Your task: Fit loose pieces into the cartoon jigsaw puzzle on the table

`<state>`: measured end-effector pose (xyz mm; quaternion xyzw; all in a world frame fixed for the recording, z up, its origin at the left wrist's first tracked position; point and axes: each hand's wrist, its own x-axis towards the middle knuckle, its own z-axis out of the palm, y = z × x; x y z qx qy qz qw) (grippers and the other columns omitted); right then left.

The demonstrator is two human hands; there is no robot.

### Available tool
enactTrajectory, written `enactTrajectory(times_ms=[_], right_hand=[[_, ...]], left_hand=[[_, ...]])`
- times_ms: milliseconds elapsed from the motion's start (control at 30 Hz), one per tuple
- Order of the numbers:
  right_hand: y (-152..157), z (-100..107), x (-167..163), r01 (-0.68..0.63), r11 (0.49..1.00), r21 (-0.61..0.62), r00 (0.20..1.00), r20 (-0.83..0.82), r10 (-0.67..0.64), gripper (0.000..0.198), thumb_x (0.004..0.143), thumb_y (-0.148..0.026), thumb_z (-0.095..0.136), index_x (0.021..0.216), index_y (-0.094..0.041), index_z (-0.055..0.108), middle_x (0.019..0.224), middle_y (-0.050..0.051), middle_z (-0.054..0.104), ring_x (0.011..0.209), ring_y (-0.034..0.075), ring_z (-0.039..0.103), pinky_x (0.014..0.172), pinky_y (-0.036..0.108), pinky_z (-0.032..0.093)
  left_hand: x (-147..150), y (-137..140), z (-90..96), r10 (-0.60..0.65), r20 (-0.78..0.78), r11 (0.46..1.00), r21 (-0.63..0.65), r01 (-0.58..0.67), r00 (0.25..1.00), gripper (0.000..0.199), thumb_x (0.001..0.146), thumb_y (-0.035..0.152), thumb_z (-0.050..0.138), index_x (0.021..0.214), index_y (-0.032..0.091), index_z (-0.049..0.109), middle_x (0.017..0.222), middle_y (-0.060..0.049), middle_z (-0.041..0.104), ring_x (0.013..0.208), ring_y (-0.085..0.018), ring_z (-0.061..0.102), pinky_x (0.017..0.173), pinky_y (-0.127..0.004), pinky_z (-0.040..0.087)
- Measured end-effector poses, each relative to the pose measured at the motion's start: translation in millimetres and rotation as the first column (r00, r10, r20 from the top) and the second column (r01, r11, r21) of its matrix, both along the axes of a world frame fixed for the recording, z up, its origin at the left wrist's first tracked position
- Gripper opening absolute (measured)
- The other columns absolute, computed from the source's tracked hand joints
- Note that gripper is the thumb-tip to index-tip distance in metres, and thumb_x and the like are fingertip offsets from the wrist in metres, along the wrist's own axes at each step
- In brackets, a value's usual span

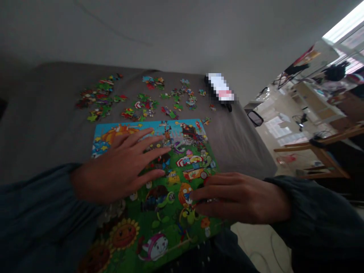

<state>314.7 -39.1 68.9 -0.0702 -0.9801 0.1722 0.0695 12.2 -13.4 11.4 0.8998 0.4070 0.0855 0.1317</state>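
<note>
A colourful cartoon jigsaw puzzle [167, 223], with sunflowers, mushrooms and other figures on a green lawn, stretches out in front of me. My left hand [122, 167] lies palm down over its upper left part, fingers spread, and nothing shows in them. Over the right edge of the puzzle rests my right hand [233, 197], its fingers stretched to the left and close together. What is under the right palm and fingertips is hidden.
Beyond the puzzle, loose jigsaw pieces [96, 96] lie in clusters on a grey cloth surface [236, 140]. A phone [220, 89] with a blurred screen is at the back right. Farther right are a wooden frame [321, 144] and a pale floor.
</note>
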Motion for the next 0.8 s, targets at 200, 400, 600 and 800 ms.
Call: enactTrajectory(times_ms=[200, 400, 600, 800], right_hand=[[-34.0, -16.7, -0.4, -0.007, 0.997, 0.078, 0.997, -0.072, 0.012, 0.027, 0.102, -0.018, 0.048, 0.100, -0.011, 0.073, 0.113, 0.009, 0.075, 0.073, 0.015, 0.062, 0.059, 0.029, 0.051], [-42.7, -30.4, -20.9, -0.139, 0.981, 0.134, 0.983, -0.101, 0.153, 0.020, 0.097, -0.022, 0.057, 0.095, -0.015, 0.075, 0.117, 0.009, 0.073, 0.074, 0.015, 0.062, 0.060, 0.031, 0.047], [-43.3, -33.5, -28.2, -0.136, 0.984, 0.115, 0.989, -0.043, 0.141, 0.021, 0.098, -0.022, 0.055, 0.092, -0.016, 0.074, 0.113, 0.009, 0.073, 0.077, 0.015, 0.061, 0.066, 0.031, 0.048], [-44.0, -35.5, -29.6, -0.150, 0.987, 0.062, 0.988, -0.027, 0.152, 0.022, 0.098, -0.020, 0.054, 0.096, -0.011, 0.074, 0.112, 0.010, 0.072, 0.079, 0.018, 0.061, 0.065, 0.033, 0.047]], left_hand=[[18.4, -21.0, 4.3, -0.135, -0.039, 0.984, -0.125, 0.129, 0.990, 0.073, 0.087, 0.066, 0.059, 0.152, 0.043, 0.036, 0.166, -0.003, 0.031, 0.153, -0.039, 0.023, 0.117, -0.067, 0.026], [39.7, -41.2, 6.4, -0.185, -0.103, 0.964, -0.210, 0.161, 0.977, 0.127, 0.056, 0.057, 0.091, 0.159, 0.040, 0.017, 0.171, -0.006, 0.014, 0.155, -0.043, 0.014, 0.118, -0.068, 0.025], [45.9, -47.6, 11.5, -0.216, -0.154, 0.944, -0.286, 0.166, 0.964, 0.137, 0.047, 0.053, 0.095, 0.159, 0.040, 0.018, 0.171, -0.004, 0.003, 0.157, -0.038, 0.001, 0.122, -0.064, 0.020], [46.2, -47.3, 8.6, -0.227, -0.153, 0.941, -0.290, 0.176, 0.962, 0.138, 0.048, 0.055, 0.095, 0.159, 0.039, 0.015, 0.171, -0.004, -0.002, 0.157, -0.036, -0.003, 0.123, -0.062, 0.016]])
